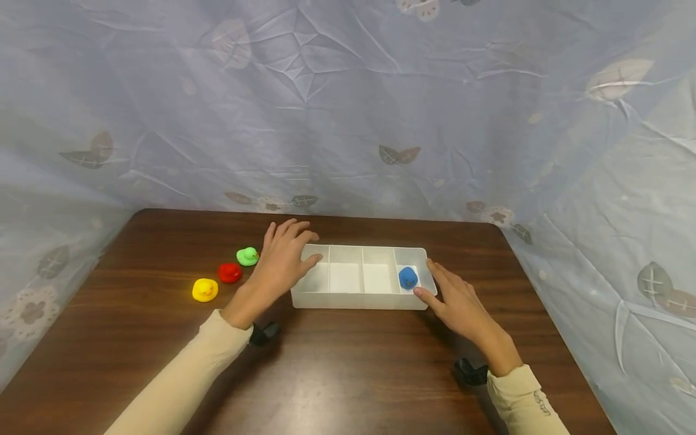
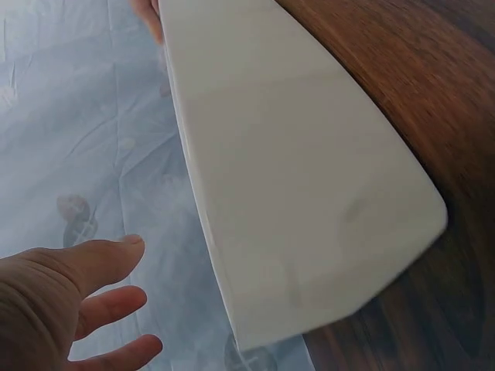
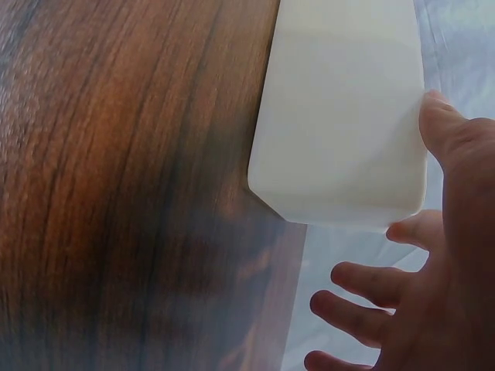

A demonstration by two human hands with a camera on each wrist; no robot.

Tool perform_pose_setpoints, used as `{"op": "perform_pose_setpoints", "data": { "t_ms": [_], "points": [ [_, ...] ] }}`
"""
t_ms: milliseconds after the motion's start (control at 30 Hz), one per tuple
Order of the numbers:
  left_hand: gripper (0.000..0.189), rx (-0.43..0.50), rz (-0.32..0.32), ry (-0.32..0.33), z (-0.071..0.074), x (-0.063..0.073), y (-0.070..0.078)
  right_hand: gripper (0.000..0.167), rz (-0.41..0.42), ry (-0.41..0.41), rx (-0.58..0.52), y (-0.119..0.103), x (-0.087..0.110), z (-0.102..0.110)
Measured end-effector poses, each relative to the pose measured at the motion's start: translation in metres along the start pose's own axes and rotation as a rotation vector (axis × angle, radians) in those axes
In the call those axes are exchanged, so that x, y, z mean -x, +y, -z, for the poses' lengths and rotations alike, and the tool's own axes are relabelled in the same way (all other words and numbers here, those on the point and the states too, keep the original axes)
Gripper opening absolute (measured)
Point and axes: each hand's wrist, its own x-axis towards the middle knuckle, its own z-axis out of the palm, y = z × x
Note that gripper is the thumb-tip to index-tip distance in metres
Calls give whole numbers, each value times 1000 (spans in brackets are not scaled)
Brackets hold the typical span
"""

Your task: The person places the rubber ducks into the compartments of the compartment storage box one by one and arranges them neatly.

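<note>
A white tray with compartments (image 1: pixel 359 301) sits on the table, a blue rubber duck (image 1: pixel 408 278) in its rightmost compartment. My left hand (image 1: pixel 280 260) hovers over the tray's left end, fingers spread and holding nothing; the left wrist view shows its thumb apart from the tray wall (image 2: pixel 286 154). At the right end, my right hand (image 1: pixel 461 304) touches the tray's corner with thumb and index fingertip, the other fingers extended and spread in the right wrist view. Left of my left hand lie a green duck (image 1: pixel 247 257), a red duck (image 1: pixel 229 273) and a yellow duck (image 1: pixel 205 290).
The dark wooden table (image 1: pixel 348 374) ends at a back edge close behind the tray. Pale patterned cloth (image 1: pixel 337 133) hangs behind and at both sides. A black strap piece (image 1: pixel 470 372) shows under the right wrist, another (image 1: pixel 264 333) beside the left.
</note>
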Motion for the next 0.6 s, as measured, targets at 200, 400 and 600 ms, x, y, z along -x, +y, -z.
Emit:
{"op": "perform_pose_setpoints", "data": {
  "t_ms": [200,400,600],
  "points": [
    [41,-14,34,29,5,8,-14,82,0,0,-6,1,2,-1],
    [40,-7,80,51,13,25,-32,82,2,-2,-9,1,1,0],
    [41,-20,136,77,22,48,-52,82,2,0,-9,1,0,-1]
  ]
}}
